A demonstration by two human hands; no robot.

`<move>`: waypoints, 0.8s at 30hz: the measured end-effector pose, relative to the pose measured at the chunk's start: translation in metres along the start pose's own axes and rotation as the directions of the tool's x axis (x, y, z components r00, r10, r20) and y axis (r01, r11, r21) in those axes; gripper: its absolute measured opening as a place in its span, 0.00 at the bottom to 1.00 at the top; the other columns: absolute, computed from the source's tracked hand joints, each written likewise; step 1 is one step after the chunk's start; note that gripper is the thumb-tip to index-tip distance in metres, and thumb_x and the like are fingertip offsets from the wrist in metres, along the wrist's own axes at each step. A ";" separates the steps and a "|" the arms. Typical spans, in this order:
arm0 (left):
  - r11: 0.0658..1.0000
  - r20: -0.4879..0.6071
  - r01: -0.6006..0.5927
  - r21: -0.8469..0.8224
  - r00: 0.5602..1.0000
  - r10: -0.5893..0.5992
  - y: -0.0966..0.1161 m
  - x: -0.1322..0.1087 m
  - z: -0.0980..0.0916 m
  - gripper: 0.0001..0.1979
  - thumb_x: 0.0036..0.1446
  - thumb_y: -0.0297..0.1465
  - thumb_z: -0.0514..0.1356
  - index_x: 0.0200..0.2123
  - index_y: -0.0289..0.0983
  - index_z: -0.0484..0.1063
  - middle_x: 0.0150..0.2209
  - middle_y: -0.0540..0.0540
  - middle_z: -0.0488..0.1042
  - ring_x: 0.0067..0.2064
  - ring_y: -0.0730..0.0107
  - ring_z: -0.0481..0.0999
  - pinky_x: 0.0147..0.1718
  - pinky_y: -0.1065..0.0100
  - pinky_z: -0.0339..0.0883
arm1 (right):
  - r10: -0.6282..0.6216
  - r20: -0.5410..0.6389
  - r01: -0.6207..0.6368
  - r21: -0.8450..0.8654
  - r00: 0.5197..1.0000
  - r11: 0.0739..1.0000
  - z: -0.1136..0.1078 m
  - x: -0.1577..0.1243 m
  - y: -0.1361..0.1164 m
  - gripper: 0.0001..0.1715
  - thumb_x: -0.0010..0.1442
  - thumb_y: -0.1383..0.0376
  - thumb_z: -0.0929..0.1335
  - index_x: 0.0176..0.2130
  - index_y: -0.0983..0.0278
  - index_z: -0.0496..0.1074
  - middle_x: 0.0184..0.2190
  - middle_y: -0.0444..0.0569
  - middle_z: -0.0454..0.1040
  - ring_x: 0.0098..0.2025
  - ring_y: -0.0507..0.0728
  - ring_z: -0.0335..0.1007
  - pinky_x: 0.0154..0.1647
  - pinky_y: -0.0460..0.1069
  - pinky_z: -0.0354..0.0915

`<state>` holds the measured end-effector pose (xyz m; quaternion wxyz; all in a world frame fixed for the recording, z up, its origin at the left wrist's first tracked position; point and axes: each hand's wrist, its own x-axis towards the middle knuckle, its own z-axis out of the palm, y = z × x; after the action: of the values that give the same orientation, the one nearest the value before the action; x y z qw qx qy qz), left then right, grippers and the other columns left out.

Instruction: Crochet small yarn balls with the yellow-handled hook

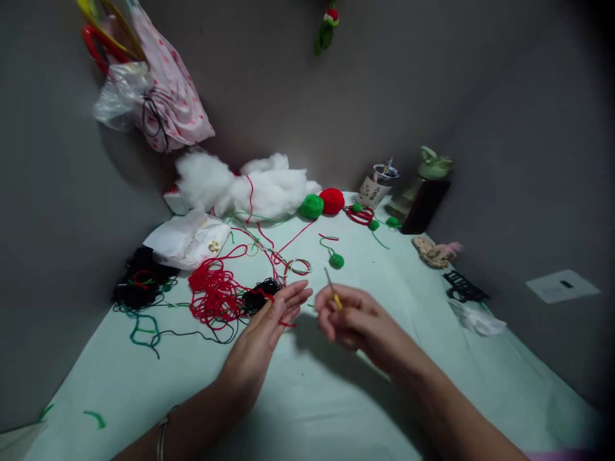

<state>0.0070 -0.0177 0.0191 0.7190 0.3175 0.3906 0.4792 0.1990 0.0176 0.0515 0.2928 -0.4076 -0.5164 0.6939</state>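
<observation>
My left hand [266,330] is raised over the table, its fingers stretched out and the thumb lying along the palm. A strand of red yarn [287,324] passes through this hand, and its short end sticks out beside the palm. To the right, my right hand [358,320] is closed around the yellow handle of a crochet hook [332,291], whose thin metal shaft points up and away. The hook and the yarn are apart. Behind the left hand lie a tangle of red yarn [216,298] and a black yarn bundle [259,296]. Just past the hook sits a small green ball [337,260] with a tail.
White stuffing [269,192] lies along the wall beside a green yarn ball [312,206] and a red yarn ball [332,201]. Red-handled scissors [360,216], a pen cup [375,187], a dark phone-like slab [425,206] and a bottle stand at back right. A white pouch [189,238] is at left.
</observation>
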 end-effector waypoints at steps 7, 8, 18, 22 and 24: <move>0.970 -0.022 -0.033 0.242 0.999 0.039 -0.012 -0.004 0.005 0.28 0.71 0.51 0.48 0.66 0.47 0.69 0.71 0.45 0.65 0.72 0.53 0.61 0.68 0.50 0.58 | 0.119 -0.023 -0.105 0.333 0.993 0.937 0.045 0.008 0.026 0.18 0.61 0.51 0.73 0.36 0.65 0.75 0.14 0.36 0.63 0.14 0.44 0.36 0.15 0.44 0.36; 0.952 -0.008 -0.051 0.301 0.998 0.055 -0.013 -0.005 0.005 0.28 0.71 0.51 0.47 0.66 0.46 0.68 0.71 0.45 0.65 0.72 0.53 0.61 0.69 0.50 0.56 | 0.113 -0.051 -0.090 0.328 0.992 0.940 0.042 0.009 0.028 0.20 0.59 0.51 0.74 0.32 0.65 0.75 0.12 0.33 0.56 0.15 0.45 0.35 0.15 0.44 0.36; 0.770 0.244 -0.325 0.550 0.944 0.223 -0.023 -0.006 0.004 0.22 0.73 0.42 0.49 0.66 0.52 0.68 0.76 0.51 0.52 0.76 0.58 0.51 0.73 0.50 0.45 | 0.154 -0.184 -0.034 0.529 0.971 0.848 0.021 0.012 0.027 0.17 0.47 0.63 0.81 0.35 0.65 0.77 0.20 0.36 0.63 0.18 0.42 0.33 0.16 0.42 0.37; 0.798 0.272 -0.319 0.512 0.941 0.202 -0.023 -0.008 0.003 0.21 0.73 0.43 0.51 0.65 0.54 0.70 0.76 0.52 0.50 0.76 0.56 0.50 0.73 0.48 0.42 | 0.140 -0.203 -0.003 0.560 0.969 0.828 0.012 0.010 0.020 0.16 0.48 0.65 0.81 0.30 0.64 0.73 0.19 0.35 0.61 0.18 0.43 0.33 0.15 0.41 0.40; 0.805 0.263 -0.308 0.508 0.945 0.195 -0.023 -0.009 0.002 0.21 0.72 0.44 0.51 0.63 0.54 0.72 0.76 0.52 0.52 0.76 0.54 0.51 0.73 0.46 0.43 | 0.119 -0.220 0.026 0.561 0.968 0.827 0.006 0.008 0.015 0.16 0.49 0.64 0.81 0.31 0.64 0.73 0.21 0.36 0.65 0.17 0.42 0.33 0.15 0.41 0.40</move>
<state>0.0172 -0.0339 0.0032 0.5644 0.6030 0.3907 0.4064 0.1902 0.0174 0.0360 0.4437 -0.3992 -0.2399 0.7657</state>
